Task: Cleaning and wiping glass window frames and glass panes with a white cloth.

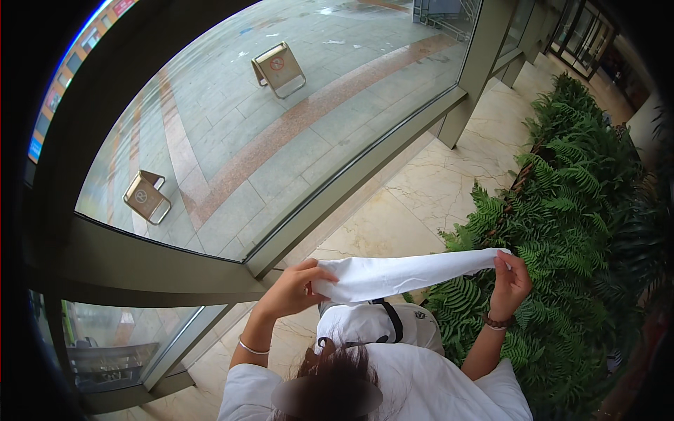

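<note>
White cloth [414,274] is held up over the pale stone floor [393,217] and ferns [562,182], left hand [289,289] grasping its left end and right hand [512,282] pinching its right, seemingly drawn out lengthwise already, not yet released
</note>
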Demonstrator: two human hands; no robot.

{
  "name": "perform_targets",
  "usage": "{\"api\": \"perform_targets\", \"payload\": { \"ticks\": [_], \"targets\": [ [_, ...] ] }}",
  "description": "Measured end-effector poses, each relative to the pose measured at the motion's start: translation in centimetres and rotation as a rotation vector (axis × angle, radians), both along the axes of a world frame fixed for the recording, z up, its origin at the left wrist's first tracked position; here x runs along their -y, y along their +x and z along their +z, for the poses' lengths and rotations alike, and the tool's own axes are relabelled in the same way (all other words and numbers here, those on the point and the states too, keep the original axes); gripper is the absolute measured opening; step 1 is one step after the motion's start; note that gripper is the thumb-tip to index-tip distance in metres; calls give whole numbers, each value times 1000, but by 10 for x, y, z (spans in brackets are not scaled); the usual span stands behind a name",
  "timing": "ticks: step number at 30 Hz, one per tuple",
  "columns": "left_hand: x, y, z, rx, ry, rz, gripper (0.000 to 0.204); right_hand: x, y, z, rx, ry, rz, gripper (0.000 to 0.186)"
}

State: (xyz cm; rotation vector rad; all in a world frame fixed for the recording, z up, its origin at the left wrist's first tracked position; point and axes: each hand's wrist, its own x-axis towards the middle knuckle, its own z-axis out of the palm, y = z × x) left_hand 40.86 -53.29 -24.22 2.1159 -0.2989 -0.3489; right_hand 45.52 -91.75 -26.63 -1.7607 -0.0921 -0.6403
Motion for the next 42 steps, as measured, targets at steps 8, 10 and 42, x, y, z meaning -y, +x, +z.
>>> {"api": "perform_targets", "payload": {
  "ticks": [8,10,42],
  "targets": [
    [-25,6,-13,361,-199,253,13,-4,3,25,110,-287,37,7],
    [-28,3,-2,142,-589,267,12,-4,3,37,207,-246,25,8],
    [-5,-28,-195,-654,-1008,658,36,-53,-2,-207,-1014,800,773,16]
  ]
}}
